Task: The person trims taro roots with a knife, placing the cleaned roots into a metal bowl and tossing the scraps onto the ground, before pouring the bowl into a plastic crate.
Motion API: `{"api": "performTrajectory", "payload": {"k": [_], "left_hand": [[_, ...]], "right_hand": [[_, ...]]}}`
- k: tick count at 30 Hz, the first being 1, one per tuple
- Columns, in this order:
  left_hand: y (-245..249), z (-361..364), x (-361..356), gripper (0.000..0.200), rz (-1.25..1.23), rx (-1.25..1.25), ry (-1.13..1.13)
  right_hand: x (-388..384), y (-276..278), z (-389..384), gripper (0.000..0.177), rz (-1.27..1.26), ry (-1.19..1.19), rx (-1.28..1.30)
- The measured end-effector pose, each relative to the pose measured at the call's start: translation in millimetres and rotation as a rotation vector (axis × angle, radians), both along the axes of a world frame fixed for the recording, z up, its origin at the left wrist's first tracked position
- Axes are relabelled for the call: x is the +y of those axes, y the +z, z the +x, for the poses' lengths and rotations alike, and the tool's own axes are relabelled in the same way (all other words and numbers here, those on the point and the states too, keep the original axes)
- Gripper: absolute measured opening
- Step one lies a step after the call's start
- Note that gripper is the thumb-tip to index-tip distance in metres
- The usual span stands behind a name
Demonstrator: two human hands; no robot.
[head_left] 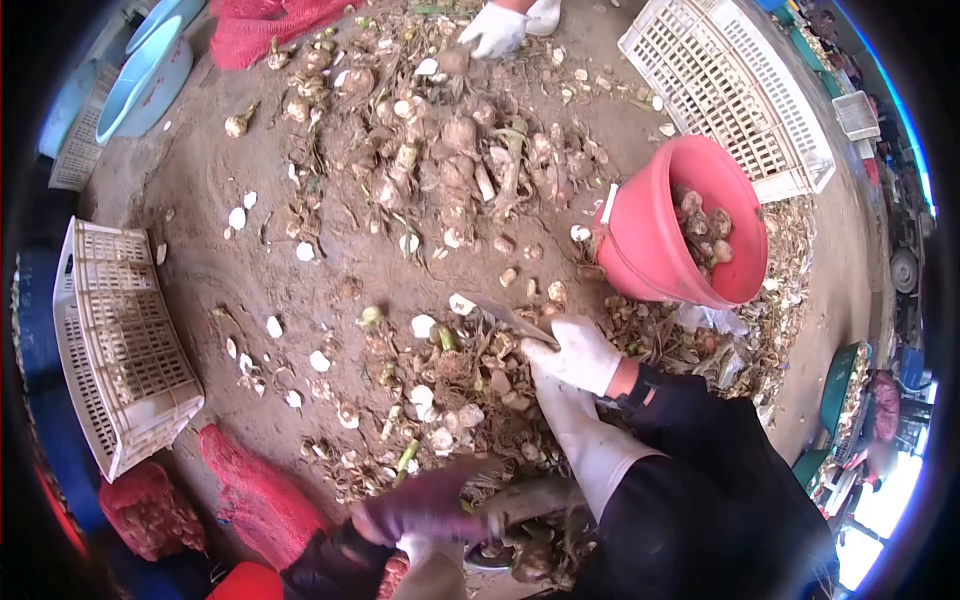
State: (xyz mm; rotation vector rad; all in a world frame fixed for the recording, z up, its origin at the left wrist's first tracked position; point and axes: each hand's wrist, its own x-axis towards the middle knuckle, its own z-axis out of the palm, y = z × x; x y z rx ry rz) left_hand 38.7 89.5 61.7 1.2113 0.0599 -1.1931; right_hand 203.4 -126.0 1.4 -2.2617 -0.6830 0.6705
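My right hand (575, 355), in a white glove, is closed around the handle of a knife (508, 317). The flat blade points left above the littered ground. My left hand (430, 505), in a dark purple glove, is low in the view and smeared by motion, so its fingers cannot be made out. Close beside it, between my legs, lie garlic bulbs with roots and dry stalks (535, 555). Trimmed roots, cut stems and white slices (422, 395) litter the ground between my hands and beyond.
A pink bucket (640, 235) holding several garlic bulbs (705, 232) leans at the right. A heap of untrimmed garlic (460, 165) lies ahead, where another person's white-gloved hand (495, 30) reaches in. Plastic crates (130, 350) (720, 90), red mesh sacks (255, 490) and blue basins (150, 80) stand around.
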Motion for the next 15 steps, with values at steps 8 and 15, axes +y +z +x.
{"api": "performTrajectory", "payload": {"k": [8, 15], "left_hand": [[-71.2, 196.6, 70.7, 0.063, 1.255, -0.781, 0.311], [-144.6, 275.4, 85.7, 0.066, 1.455, -0.665, 0.369]], "right_hand": [[-14.6, -16.4, -0.9, 0.032, 0.033, -0.053, 0.085], [-22.1, -5.2, 28.5, 0.032, -0.046, -0.079, 0.062]]}}
